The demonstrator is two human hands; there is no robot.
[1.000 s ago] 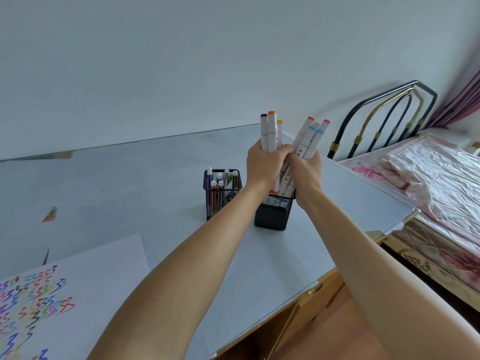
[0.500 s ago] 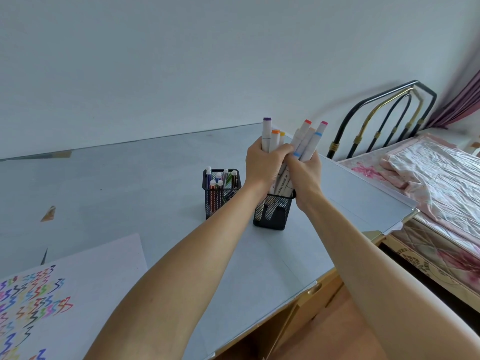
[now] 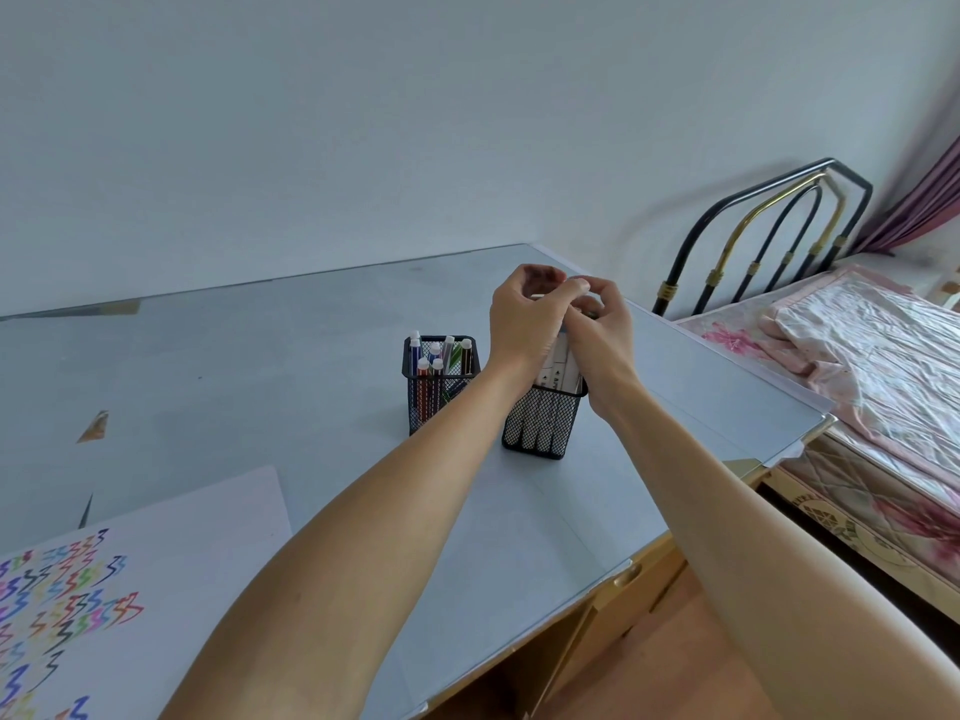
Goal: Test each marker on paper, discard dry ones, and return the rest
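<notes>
A bundle of white markers stands in the right black mesh holder on the grey desk. My left hand and my right hand both curl over the top of the bundle from either side and hide the caps. Only the white barrels show between my wrists and through the mesh. A test paper with several coloured zigzag scribbles lies at the desk's near left corner.
A second black mesh holder with several thin coloured pens stands just left of the first. The desk's right edge runs close behind my right hand. A bed with pink covers and a metal bed frame sits to the right.
The markers have sunk down into the right holder. Their coloured caps stood high above my hands before and are now covered by my fingers. Both hands dropped with them.
</notes>
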